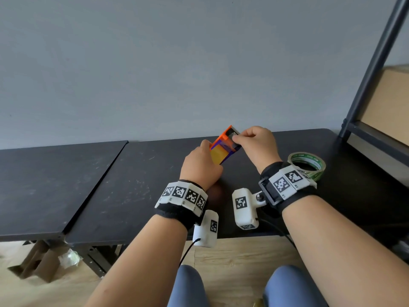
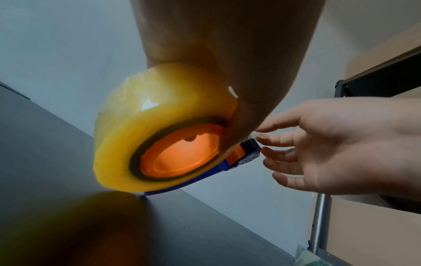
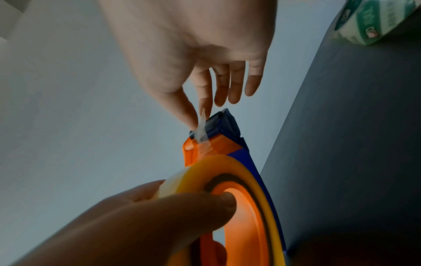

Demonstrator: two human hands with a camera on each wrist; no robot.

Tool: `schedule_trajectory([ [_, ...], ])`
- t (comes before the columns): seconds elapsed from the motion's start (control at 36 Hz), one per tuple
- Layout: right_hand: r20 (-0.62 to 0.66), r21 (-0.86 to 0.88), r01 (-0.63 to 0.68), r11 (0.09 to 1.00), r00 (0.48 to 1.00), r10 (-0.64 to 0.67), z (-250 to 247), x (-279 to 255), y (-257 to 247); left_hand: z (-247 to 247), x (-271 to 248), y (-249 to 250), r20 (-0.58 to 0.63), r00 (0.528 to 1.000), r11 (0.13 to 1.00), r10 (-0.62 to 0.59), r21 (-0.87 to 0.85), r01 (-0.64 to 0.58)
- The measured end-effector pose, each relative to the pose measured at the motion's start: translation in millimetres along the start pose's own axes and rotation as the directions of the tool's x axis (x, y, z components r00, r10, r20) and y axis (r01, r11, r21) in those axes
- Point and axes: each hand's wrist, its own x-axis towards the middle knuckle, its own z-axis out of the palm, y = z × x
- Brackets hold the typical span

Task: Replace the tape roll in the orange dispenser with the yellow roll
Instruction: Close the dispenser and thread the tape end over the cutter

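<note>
The left hand (image 1: pixel 200 165) is gripping the translucent yellow tape roll (image 2: pixel 145 129) seated in the orange-and-blue plastic dispenser (image 1: pixel 225 145). The right hand's (image 1: pixel 256 142) fingers (image 3: pixel 191 115) are pinching the clear tape end (image 3: pixel 202 120) beside the cutter; it is liable to slip free, twist, or stick back onto itself.

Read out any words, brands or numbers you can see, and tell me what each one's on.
No text reads clearly.
Green roll: white print on its band, too blurred to read in the head and right wrist views.
Wristband markers: black-and-white square codes, with tiny characters beside them too small to read.
Dispenser: pale marks on the blue part near the cutter, too blurred to read.
Yellow roll: no print visible.
</note>
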Motion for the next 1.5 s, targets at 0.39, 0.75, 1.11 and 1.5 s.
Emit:
schedule_trajectory([
  [0.39,-0.044,-0.081,0.066,0.995,0.997,-0.07,4,4,0,0,1,1,-0.008,0.999,0.997,0.045,0.069,-0.044],
  [0.75,-0.096,-0.179,0.152,0.972,0.98,-0.172,9,1,1,-1,5,2,-0.033,0.999,0.996,0.037,0.087,-0.034],
  [1.11,-0.086,-0.003,0.144,0.99,0.986,-0.144,5,-2,-10,-2,9,8,-0.065,0.996,0.966,0.06,0.254,-0.042],
  [1.5,-0.107,0.047,0.109,0.993,0.989,-0.104,8,3,-12,-6,16,2,-0.063,0.997,0.958,0.049,0.284,-0.03],
])
